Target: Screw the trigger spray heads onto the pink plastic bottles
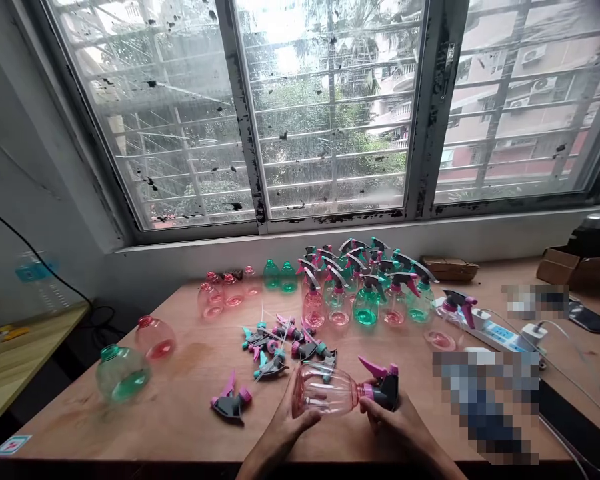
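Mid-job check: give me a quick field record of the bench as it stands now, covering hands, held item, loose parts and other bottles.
left hand: grips the body of the pink bottle, held sideways
right hand: closed on the grey trigger head at that bottle's neck
loose trigger heads: pile on the table beyond the hands; single head apart, to the left
headless bottles: green bottle and round pink bottle far left, more behind
bottles with heads: cluster near the window

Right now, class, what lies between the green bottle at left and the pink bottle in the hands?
A loose pink-and-grey spray head lies on the table between the green bottle and the pink bottle; otherwise bare wood. The head view shows it.
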Demonstrator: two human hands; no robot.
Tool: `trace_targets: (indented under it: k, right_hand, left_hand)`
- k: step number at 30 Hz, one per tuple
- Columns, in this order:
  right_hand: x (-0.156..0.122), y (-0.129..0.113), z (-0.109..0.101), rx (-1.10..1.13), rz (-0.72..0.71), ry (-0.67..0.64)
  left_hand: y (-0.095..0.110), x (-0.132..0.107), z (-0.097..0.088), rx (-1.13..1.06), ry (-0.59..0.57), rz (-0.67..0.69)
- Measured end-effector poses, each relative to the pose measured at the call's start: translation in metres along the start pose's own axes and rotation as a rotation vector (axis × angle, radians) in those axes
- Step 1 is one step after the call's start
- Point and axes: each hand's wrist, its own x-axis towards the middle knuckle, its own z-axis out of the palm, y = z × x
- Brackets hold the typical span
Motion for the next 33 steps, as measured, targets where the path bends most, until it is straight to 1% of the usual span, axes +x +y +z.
trace_targets:
  k: [5,8,11,18,26,30,33]
  right_hand:
    - [0.001,-0.004,0.002,0.050,0.012,0.015]
    - [0.002,-0.006,0.003,0.094,0.016,0.035]
    - [0.002,-0.008,0.003,0.124,0.015,0.025]
    - [0.000,-0.009,0.003,0.081,0.022,-0.002]
    - [0.003,-0.007,0.003,0.132,0.028,-0.001]
    - [0.003,-0.004,0.003,0.153,0.017,0.018]
    - [0.003,-0.003,0.004,0.158,0.022,0.001]
  left_hand:
    - [0.003,0.001,0.002,0.010,0.003,-0.004]
    - [0.006,0.000,0.007,-0.013,-0.042,0.010]
    - [0.007,-0.001,0.009,-0.004,-0.087,0.020]
    - [-0.004,0.001,0.000,0.013,-0.035,0.038]
    - [0.008,-0.003,0.010,-0.019,-0.119,0.061]
    - [0.006,-0.001,0.007,-0.022,-0.104,0.062]
    - [0.003,0.000,0.005,-0.020,-0.099,0.068]
